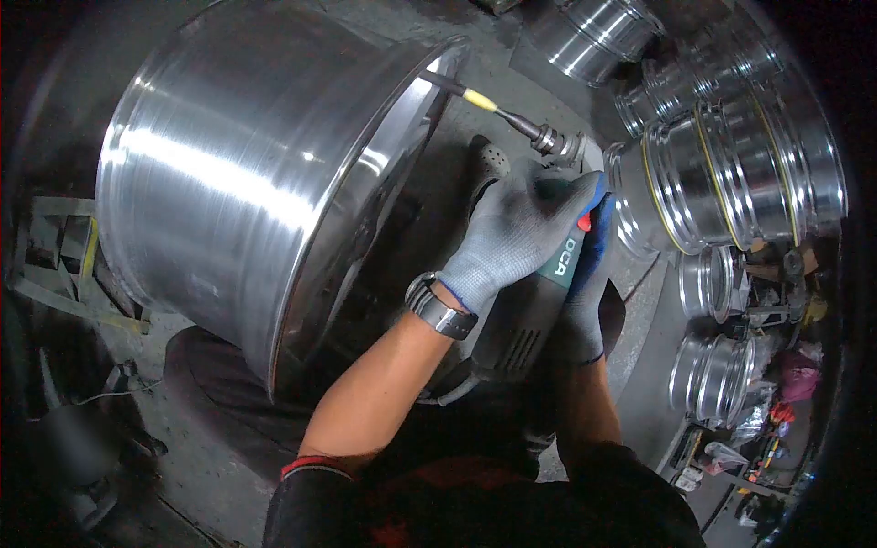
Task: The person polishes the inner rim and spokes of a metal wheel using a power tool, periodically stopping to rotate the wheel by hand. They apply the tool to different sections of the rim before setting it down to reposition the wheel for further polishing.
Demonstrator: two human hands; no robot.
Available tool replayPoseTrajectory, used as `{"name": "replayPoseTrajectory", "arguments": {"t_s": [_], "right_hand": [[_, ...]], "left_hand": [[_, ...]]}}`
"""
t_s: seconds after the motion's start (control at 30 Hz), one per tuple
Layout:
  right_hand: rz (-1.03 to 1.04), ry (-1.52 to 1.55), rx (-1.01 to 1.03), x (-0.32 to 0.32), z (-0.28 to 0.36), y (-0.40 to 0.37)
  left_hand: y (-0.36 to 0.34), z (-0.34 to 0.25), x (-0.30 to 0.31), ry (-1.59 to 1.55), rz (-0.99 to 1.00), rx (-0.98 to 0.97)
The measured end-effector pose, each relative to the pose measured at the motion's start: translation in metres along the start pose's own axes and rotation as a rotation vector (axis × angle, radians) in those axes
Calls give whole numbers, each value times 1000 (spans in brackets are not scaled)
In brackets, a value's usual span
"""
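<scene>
My left hand (pixel 516 224), in a grey-and-blue work glove with a watch at the wrist, is wrapped over the front of a green-and-black DCA power grinder (pixel 521 320). My right hand (pixel 586 297), gloved alike, grips the tool's right side; part of its fingers is hidden. From the grinder's metal head, a shaft (pixel 523 126) with a yellow band (pixel 480 100) points up and left. Its dark tip reaches just inside the rim of a large shiny metal wheel (pixel 219 173); whether it touches cannot be made out. The wheel lies tilted on its side, left of my hands.
Several polished wheel rims (pixel 722 173) stand along the right, with another rim (pixel 598 41) at the top. A metal frame (pixel 68 265) is at the left edge. A cord (pixel 457 391) leaves the grinder's rear. Shelves with assorted items (pixel 763 429) are at lower right.
</scene>
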State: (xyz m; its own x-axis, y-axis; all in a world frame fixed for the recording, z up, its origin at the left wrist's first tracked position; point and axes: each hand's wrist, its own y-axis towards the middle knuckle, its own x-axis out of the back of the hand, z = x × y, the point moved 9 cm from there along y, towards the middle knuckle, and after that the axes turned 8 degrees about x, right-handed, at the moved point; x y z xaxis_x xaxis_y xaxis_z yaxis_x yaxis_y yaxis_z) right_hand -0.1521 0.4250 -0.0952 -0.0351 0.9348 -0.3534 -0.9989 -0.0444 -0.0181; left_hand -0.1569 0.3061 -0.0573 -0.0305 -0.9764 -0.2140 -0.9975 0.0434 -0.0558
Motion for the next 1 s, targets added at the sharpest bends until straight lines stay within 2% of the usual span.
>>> {"name": "replayPoseTrajectory", "arguments": {"t_s": [0.1,0.17,0.23,0.27,0.33,0.43,0.47,0.53,0.6,0.67,0.73,0.77,0.83,0.87,0.97,1.0], "right_hand": [[-1,71,31,-2,-11,-5],[-19,365,-30,6,-38,-11],[43,385,-31,-1,-38,-23],[68,297,-16,2,-43,-27],[136,146,23,-1,-42,-35],[86,210,-70,2,-57,-46],[132,332,-136,-7,-59,-49],[181,377,-160,-11,-56,-51],[228,420,-187,-16,-54,-53],[93,400,-228,-5,-59,-49],[82,399,-225,10,-69,-32],[77,395,-228,16,-72,-24],[86,310,-161,21,-60,-5],[96,222,-98,22,-51,2],[33,216,-92,10,-25,13],[37,-24,100,14,-11,18]], "left_hand": [[-6,19,6,6,-85,-41],[-15,28,10,-40,-117,-74],[-26,38,19,223,-164,41],[-32,37,21,227,-163,43],[-41,49,26,253,-167,250],[-51,59,32,257,-218,305],[-54,63,30,264,-213,304],[-60,69,34,313,-297,346],[-60,68,32,316,-308,347],[-57,67,30,317,-316,348],[-42,55,24,364,-294,173],[-36,59,23,367,-290,171],[-22,36,15,462,-259,-65],[-12,44,16,347,-283,147],[6,24,9,395,-258,118],[12,19,7,386,-242,93]]}}
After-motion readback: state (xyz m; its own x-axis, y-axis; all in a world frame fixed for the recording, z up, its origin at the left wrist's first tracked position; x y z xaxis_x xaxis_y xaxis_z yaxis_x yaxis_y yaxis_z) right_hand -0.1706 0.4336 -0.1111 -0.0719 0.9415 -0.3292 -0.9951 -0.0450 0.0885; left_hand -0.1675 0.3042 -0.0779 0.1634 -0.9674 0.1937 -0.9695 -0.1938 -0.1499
